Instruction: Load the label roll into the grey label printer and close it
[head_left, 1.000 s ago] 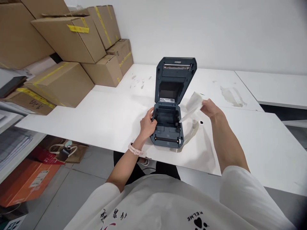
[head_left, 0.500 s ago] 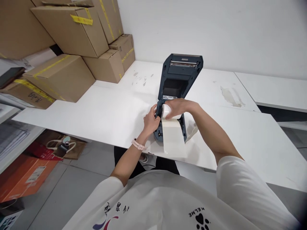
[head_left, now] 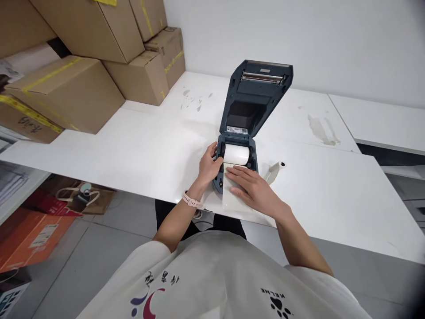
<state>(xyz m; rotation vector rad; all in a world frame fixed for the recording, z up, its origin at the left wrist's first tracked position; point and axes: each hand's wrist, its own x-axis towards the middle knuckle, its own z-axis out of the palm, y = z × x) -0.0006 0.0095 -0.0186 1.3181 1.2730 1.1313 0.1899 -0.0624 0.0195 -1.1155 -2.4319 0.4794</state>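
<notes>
A dark blue label printer [head_left: 229, 101] stands on the white table with its lid tipped up and back. In its bay lies a white roll of labels [head_left: 236, 155], and a pale strip from it hangs forward over the front toward the table edge. My left hand [head_left: 208, 167] grips the printer's left side, thumb at the inner rim and fingers outside. My right hand [head_left: 255, 190] rests flat on the strip just in front of the roll, fingers stretched out. Part of the strip and the printer's front right are hidden beneath it.
A small white roll core [head_left: 277, 166] with a loose tail lies right of the printer. Several cardboard boxes [head_left: 69, 93] are stacked at the left. The table's front edge [head_left: 133, 195] runs close to my body; an orange box [head_left: 36, 239] sits low at the left.
My right hand has let go of the label roll and moved toward me onto the strip. The roll now lies uncovered in the bay. My left hand keeps its place; the view has shifted slightly.
</notes>
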